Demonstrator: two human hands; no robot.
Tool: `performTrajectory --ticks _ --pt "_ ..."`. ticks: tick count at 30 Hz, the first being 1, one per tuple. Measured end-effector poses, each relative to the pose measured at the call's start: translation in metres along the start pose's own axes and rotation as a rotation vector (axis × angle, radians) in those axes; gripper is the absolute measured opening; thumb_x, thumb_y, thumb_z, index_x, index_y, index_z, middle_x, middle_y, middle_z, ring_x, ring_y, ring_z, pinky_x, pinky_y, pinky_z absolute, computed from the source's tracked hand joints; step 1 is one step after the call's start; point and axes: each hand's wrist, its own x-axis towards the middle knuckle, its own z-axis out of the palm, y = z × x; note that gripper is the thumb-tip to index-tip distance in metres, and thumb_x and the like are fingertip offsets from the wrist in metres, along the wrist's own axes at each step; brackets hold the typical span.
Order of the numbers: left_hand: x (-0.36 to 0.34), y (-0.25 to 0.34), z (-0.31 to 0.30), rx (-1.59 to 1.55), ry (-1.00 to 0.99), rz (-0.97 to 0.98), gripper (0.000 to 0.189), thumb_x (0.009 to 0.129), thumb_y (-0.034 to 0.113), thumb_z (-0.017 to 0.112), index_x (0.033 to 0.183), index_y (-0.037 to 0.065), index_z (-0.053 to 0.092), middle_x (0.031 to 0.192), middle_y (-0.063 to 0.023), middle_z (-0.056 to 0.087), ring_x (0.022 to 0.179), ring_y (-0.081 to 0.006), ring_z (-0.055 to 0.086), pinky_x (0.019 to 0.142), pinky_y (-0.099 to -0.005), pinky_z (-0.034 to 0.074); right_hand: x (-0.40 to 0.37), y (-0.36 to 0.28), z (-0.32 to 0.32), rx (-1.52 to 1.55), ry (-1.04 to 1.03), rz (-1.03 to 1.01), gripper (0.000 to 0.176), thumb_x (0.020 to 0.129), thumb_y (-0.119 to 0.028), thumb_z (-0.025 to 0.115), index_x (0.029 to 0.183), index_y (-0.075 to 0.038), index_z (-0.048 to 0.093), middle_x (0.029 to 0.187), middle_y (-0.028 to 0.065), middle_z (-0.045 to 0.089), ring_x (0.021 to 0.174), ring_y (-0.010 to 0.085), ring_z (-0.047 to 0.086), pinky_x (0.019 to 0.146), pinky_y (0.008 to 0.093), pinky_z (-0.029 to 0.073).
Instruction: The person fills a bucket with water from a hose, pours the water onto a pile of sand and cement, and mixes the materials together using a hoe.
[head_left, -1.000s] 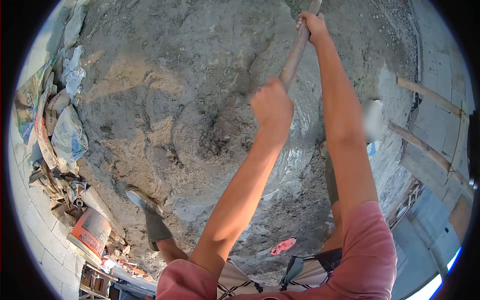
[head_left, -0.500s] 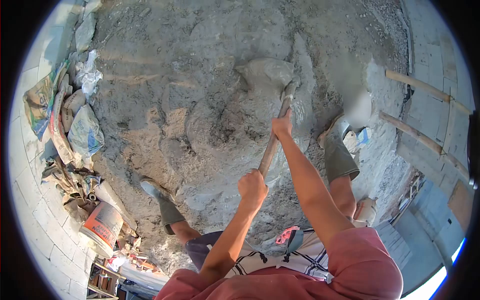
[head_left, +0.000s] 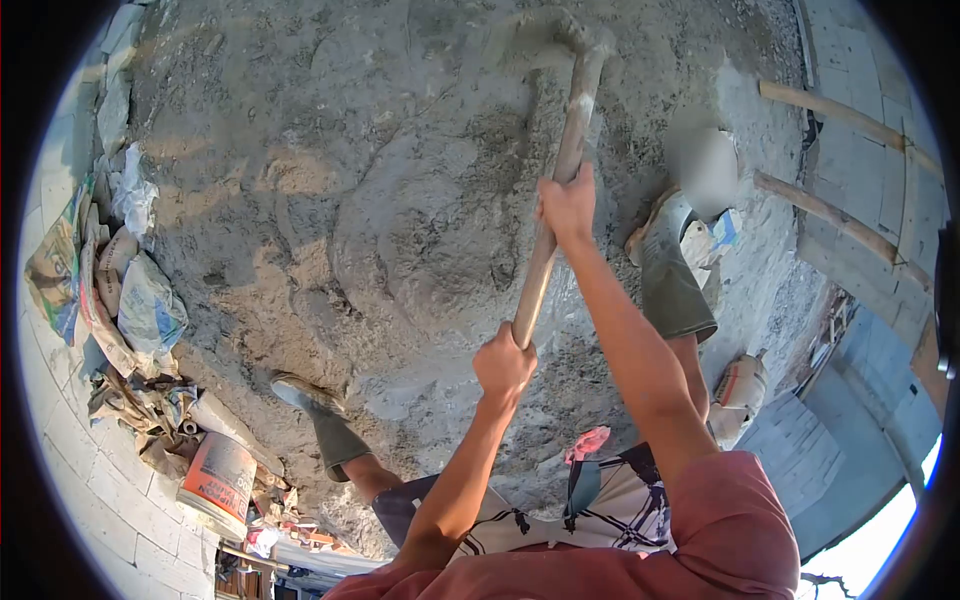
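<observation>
A long wooden handle runs through both of my hands; its mortar-caked head bends sideways like a hoe (head_left: 545,262). My left hand (head_left: 505,362) is wrapped round the lower end of the handle, close to my body. Higher up, my right hand (head_left: 568,210) grips the shaft with the fingers closed. At the far end the hoe's head is over the grey, wet cement mix (head_left: 420,200); its blade is coated and hard to make out. My boots (head_left: 335,430) stand on either side of the mix.
On the left, cement sacks (head_left: 150,310) and an orange and white paint bucket (head_left: 215,480) lie along a block wall (head_left: 90,450). Wooden poles (head_left: 830,215) stick out at right, near a blurred pale object (head_left: 705,175). Another sack (head_left: 740,385) sits behind my right boot.
The hoe's head has moved farther from me, toward the top of the view, and out of the wet lump. My right hand has gone slightly forward with the handle.
</observation>
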Motion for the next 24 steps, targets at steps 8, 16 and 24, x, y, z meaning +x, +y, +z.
performTrajectory --ticks 8,16,24 --pt "0.135 0.156 -0.007 0.028 -0.203 0.07 0.031 0.07 0.018 0.067 0.094 -0.001 0.06 0.084 -0.0209 0.067 0.081 -0.0363 0.066 0.074 -0.0426 0.053 0.223 -0.045 -0.025 -0.602 -0.042 -0.129 0.084 0.074 -0.024 0.057 0.139 0.007 0.014 0.105 0.0281 0.06 0.097 0.0383 0.062 0.085 0.0405 0.05" --pt "-0.041 -0.005 -0.042 0.316 -0.383 -0.03 0.026 0.069 0.015 0.067 0.089 0.001 0.059 0.08 -0.0201 0.066 0.077 -0.0353 0.067 0.069 -0.0421 0.053 -0.039 0.094 -0.01 -0.397 0.075 0.356 0.071 0.071 -0.014 0.054 0.134 0.001 0.025 0.083 0.0224 0.064 0.062 0.0303 0.066 0.067 0.0391 0.054" --pt "-0.238 -0.16 -0.11 0.299 -0.536 -0.296 0.028 0.07 0.023 0.067 0.091 0.007 0.061 0.076 -0.0186 0.066 0.072 -0.0354 0.066 0.067 -0.0456 0.052 -0.237 0.2 0.013 0.508 -0.19 0.807 0.036 0.068 -0.007 0.059 0.1 0.0 0.046 0.068 0.0152 0.056 0.051 0.0285 0.056 0.051 0.0458 0.048"
